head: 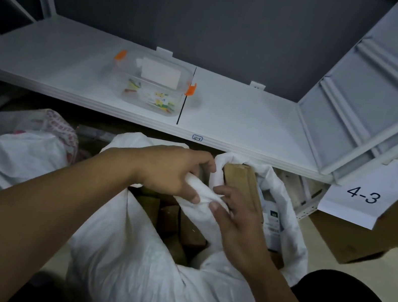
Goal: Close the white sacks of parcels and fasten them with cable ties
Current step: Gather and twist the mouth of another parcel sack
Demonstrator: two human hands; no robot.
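Note:
A white woven sack (134, 267) stands on the floor in front of me, its mouth still gaping. Brown cardboard parcels (239, 182) show inside it. My left hand (173, 170) grips a bunched fold of the sack's rim at the middle of the mouth. My right hand (236, 218) pinches the same gathered cloth from the right, thumb and fingers curled on it. No cable tie shows in either hand.
A white shelf (237, 120) runs across above the sack, carrying a clear plastic box (152, 84) with orange clips and coloured bits inside. Another white sack (5, 156) lies at left. A cardboard box with a paper label "4-3" (363, 195) stands at right.

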